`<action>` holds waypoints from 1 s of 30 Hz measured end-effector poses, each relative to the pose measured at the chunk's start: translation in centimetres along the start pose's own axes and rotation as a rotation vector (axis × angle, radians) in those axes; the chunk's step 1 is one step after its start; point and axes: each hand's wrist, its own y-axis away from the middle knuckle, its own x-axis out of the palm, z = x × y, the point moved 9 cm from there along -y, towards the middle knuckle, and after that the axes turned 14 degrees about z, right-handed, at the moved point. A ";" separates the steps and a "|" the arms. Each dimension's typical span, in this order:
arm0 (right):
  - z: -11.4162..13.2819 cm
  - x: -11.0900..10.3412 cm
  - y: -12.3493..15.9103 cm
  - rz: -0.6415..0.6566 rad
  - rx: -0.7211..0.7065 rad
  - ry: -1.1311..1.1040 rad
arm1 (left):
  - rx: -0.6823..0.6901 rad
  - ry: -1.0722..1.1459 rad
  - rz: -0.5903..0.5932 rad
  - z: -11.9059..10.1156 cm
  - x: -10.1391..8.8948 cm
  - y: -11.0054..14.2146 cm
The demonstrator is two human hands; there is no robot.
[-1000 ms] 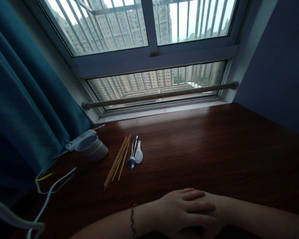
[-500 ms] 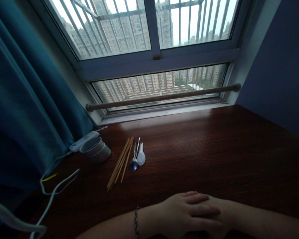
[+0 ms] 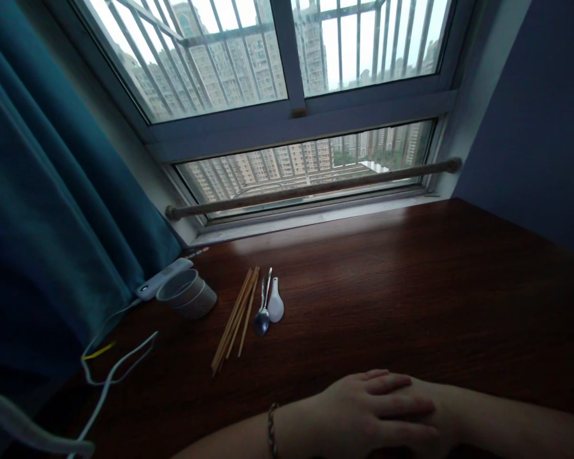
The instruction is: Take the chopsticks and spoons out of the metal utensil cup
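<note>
My left hand (image 3: 368,411), with a braided bracelet (image 3: 272,430) at its wrist, rests on top of my right hand (image 3: 447,401) at the table's near edge. The left fingers lie flat and slightly apart, holding nothing. Most of my right hand is covered, so its fingers are hidden. Beyond the hands, several wooden chopsticks (image 3: 236,319) lie in a loose bundle. Beside them are metal spoons (image 3: 262,322), partly overlapping, and a white soup spoon (image 3: 276,307). A grey-white plastic cup (image 3: 194,299) lies tilted to the left of the chopsticks.
Behind the cup lies a white power strip (image 3: 165,278) by the blue curtain (image 3: 76,172). White cables (image 3: 106,389) loop at the left. The brown wooden table (image 3: 387,287) reaches a barred window with a rail (image 3: 316,189) across it; a wall (image 3: 530,146) bounds the right.
The whole view has shifted slightly, so the tableware and hands appear a little farther right. My hands keep the same stacked pose, and nothing on the table has been moved.
</note>
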 end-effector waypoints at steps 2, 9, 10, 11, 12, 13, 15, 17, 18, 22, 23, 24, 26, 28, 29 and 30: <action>0.3 -0.3 -0.1 -0.005 -0.014 0.000 | 0.004 0.007 -0.005 -0.1 0.1 0.0; 0.4 -0.6 -0.6 -0.003 -0.006 -0.002 | 0.001 0.065 -0.038 -0.2 0.0 0.0; 0.3 -0.6 -0.7 -0.008 0.001 -0.001 | 0.000 0.067 -0.045 -0.2 0.0 0.0; 0.3 -0.6 -0.8 -0.011 0.007 0.000 | -0.002 0.070 -0.049 -0.2 0.0 0.0; 0.2 -0.6 -0.9 -0.012 0.015 0.001 | -0.003 0.072 -0.052 -0.2 0.0 0.0; 0.1 -0.5 -1.0 -0.011 0.024 0.002 | -0.006 0.076 -0.057 -0.2 0.0 0.0; -0.1 -0.3 -1.1 0.001 0.042 0.003 | -0.009 0.082 -0.064 -0.2 0.0 0.0; -0.3 0.0 -1.1 0.021 0.064 0.001 | -0.008 0.086 -0.068 -0.3 -0.1 0.0; -0.3 -0.1 -1.0 0.027 0.075 0.000 | -0.008 0.088 -0.068 -0.3 -0.1 0.0; 0.5 -1.3 0.0 0.043 0.134 -0.015 | -0.011 0.096 -0.077 -0.3 -0.3 0.0; 0.8 -1.6 0.2 0.064 0.154 -0.025 | -0.009 0.098 -0.082 -0.3 -0.3 0.0; 1.2 -1.9 0.4 0.087 0.166 -0.034 | -0.006 0.102 -0.087 -0.3 -0.3 -0.1; 2.0 -2.5 0.6 0.120 0.170 -0.049 | 0.001 0.114 -0.096 -0.3 -0.2 -0.1; 2.6 -3.1 0.6 0.117 0.157 -0.050 | -0.002 0.125 -0.102 -0.2 -0.1 -0.2; 2.7 -3.1 0.6 0.115 0.152 -0.045 | -0.004 0.128 -0.105 -0.2 -0.1 -0.2; 2.7 -3.1 0.5 0.113 0.151 -0.038 | -0.008 0.130 -0.104 -0.2 0.0 -0.2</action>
